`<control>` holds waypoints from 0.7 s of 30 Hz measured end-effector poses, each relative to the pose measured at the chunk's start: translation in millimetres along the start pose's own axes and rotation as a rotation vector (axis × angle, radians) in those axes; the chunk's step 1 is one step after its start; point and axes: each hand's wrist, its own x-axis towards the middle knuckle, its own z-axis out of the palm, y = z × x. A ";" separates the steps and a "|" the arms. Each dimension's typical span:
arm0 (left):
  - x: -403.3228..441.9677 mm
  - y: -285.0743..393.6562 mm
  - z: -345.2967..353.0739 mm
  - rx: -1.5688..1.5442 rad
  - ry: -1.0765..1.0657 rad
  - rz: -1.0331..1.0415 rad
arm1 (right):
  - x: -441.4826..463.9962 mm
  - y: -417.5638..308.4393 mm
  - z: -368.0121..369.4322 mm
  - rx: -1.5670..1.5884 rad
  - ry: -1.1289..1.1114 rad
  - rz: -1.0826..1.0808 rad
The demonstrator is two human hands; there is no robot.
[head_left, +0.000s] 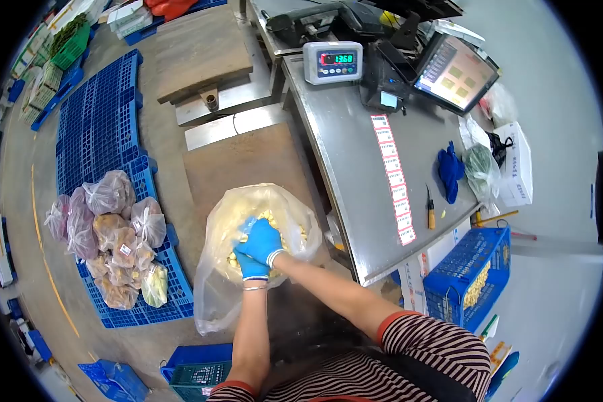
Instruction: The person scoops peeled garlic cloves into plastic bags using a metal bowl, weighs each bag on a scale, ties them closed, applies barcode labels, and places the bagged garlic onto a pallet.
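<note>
Overlapping in 1 clear bag (218, 305), left hand (252, 268) and right hand (262, 241) touch pale pieces (269, 216) — grip unclear.

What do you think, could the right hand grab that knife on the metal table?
Probably not straight away: the right hand is down inside the plastic bag. Once out, nothing seems to cover the knife.

Blue gloves (264, 242), striped sleeves (439, 348), orange-red cuffs (389, 324)

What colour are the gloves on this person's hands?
The gloves are bright blue, best seen in the head view.
</note>
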 end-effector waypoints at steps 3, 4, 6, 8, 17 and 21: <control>-7.3 3.3 4.4 -0.014 -0.018 -0.020 | -3.5 4.2 2.8 0.056 0.069 -0.007; -9.0 3.1 6.7 -0.019 -0.026 -0.030 | -1.1 8.8 12.9 0.044 0.106 0.002; -13.8 3.0 9.5 -0.018 -0.040 -0.040 | -3.5 12.9 16.8 0.058 0.152 0.015; -18.1 2.0 12.2 -0.007 -0.054 -0.032 | -12.6 7.6 7.4 0.109 0.163 0.020; -112.6 -7.5 82.3 0.198 -0.117 0.244 | -70.1 -28.6 -41.0 0.258 0.267 -0.112; -168.9 -48.1 116.1 0.296 -0.149 0.284 | -124.3 -20.2 -74.5 0.364 0.417 -0.165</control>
